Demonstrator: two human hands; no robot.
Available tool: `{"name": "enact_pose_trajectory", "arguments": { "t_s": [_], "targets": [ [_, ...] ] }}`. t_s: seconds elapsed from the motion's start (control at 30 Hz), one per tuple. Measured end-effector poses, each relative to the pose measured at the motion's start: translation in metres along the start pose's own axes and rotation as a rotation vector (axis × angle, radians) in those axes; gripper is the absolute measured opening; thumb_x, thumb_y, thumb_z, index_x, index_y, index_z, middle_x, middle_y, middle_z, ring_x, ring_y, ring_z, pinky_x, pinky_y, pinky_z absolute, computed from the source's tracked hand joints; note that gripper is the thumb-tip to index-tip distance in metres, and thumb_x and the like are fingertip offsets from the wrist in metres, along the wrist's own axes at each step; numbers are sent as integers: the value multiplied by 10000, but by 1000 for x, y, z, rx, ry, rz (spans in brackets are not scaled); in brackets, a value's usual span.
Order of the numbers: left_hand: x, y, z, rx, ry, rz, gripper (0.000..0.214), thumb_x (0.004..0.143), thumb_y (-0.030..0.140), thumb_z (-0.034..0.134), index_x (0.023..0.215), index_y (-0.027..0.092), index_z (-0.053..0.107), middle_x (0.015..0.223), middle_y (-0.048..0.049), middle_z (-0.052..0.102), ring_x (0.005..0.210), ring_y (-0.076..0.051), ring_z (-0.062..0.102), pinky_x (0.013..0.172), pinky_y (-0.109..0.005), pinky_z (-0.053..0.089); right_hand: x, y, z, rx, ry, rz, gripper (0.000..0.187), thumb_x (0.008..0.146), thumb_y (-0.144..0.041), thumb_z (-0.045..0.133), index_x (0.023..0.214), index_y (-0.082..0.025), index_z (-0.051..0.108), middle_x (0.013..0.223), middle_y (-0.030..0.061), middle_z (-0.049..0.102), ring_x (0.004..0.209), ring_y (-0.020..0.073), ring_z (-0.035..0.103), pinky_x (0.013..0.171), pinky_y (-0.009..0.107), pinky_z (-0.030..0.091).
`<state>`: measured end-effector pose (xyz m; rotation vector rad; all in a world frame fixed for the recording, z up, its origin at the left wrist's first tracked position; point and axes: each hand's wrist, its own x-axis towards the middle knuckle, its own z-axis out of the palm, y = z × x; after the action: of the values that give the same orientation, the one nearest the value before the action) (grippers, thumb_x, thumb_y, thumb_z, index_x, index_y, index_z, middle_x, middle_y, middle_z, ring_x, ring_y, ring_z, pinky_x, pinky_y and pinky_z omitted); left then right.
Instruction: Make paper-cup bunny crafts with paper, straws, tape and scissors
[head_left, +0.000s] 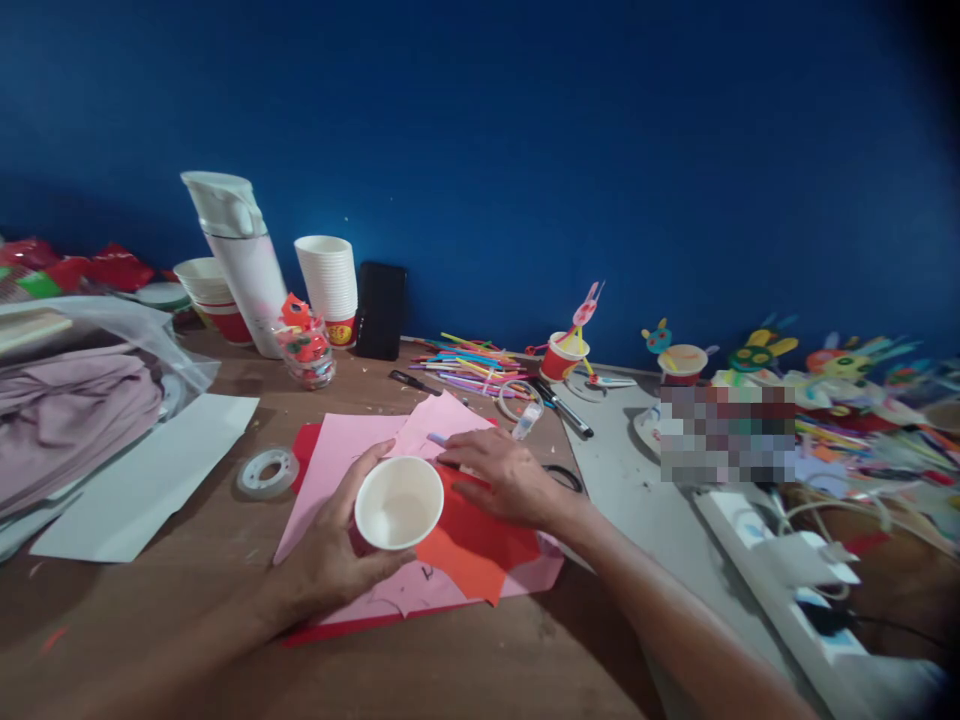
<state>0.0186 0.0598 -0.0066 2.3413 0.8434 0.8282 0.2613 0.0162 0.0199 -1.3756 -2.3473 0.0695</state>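
Note:
My left hand (330, 555) is wrapped round a white paper cup (398, 502), its open mouth facing up, held over pink paper sheets (341, 455). My right hand (504, 475) lies palm down on a red-orange paper sheet (480, 550), fingers pressed on a pen (437, 439) whose light blue end sticks out to the left. The papers lie stacked on the brown table (225, 620).
A tape roll (267, 472) and a white sheet (150, 470) lie left. Behind stand a white thermos (240, 260), stacked cups (328, 285), a jar (306, 350), a black phone (379, 310) and coloured straws (472, 365). Cup crafts (679, 362) and a power strip (780, 570) sit right.

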Motion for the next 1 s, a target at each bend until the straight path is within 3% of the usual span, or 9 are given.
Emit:
{"name": "enact_pose_trajectory", "arguments": {
  "t_s": [0.1, 0.2, 0.27, 0.47, 0.7, 0.87, 1.0],
  "targets": [
    [-2, -1, -2, 13, 33, 9, 981, 610, 309, 717, 1407, 259, 147, 1287, -101, 511, 1054, -298, 578, 787, -347, 547, 0, 11, -18, -21, 126, 189, 234, 886, -243, 426, 1036, -186, 596, 1033, 70, 644, 972, 174, 567, 826, 293, 411],
    [-2, 0, -5, 44, 38, 40, 1007, 606, 298, 719, 1413, 256, 119, 1314, -111, 484, 1089, -304, 555, 810, -351, 537, -2, 15, -26, -88, 137, 363, 227, 894, -267, 416, 918, -200, 632, 858, 36, 669, 818, 152, 597, 729, 252, 411],
    [-2, 0, -4, 46, 29, 39, 994, 618, 312, 710, 1412, 248, 116, 1321, -119, 475, 1088, -302, 555, 811, -358, 535, -2, 13, -27, -141, 79, 413, 237, 897, -276, 410, 889, -214, 638, 808, 19, 672, 773, 144, 601, 692, 241, 394],
    [-4, -4, -1, 70, 72, 0, 949, 625, 344, 705, 1398, 246, 164, 1302, -109, 491, 1084, -295, 556, 811, -354, 530, 0, 6, -28, -345, -298, 484, 226, 874, -272, 445, 788, -200, 642, 792, 43, 693, 722, 172, 630, 582, 242, 369],
    [-3, -6, -7, 99, 123, -1, 966, 616, 358, 712, 1400, 273, 153, 1332, -99, 453, 1093, -291, 547, 799, -350, 529, -6, 9, -38, -434, -381, 542, 233, 855, -159, 424, 822, -187, 653, 785, 107, 694, 744, 255, 649, 589, 304, 422],
    [-4, -6, -9, 89, 77, -32, 944, 647, 367, 692, 1401, 264, 135, 1329, -116, 454, 1110, -301, 533, 783, -358, 533, -14, 8, -41, -452, -453, 562, 196, 800, -154, 489, 897, -192, 655, 815, 116, 699, 778, 302, 653, 600, 342, 443],
    [-4, -3, -10, 28, -19, -109, 897, 684, 373, 659, 1401, 230, 140, 1350, -133, 427, 1153, -291, 499, 849, -352, 504, -16, 8, -43, -442, -484, 573, 229, 799, -273, 506, 958, -184, 645, 909, 130, 684, 853, 307, 634, 636, 343, 448]
  ]
}}
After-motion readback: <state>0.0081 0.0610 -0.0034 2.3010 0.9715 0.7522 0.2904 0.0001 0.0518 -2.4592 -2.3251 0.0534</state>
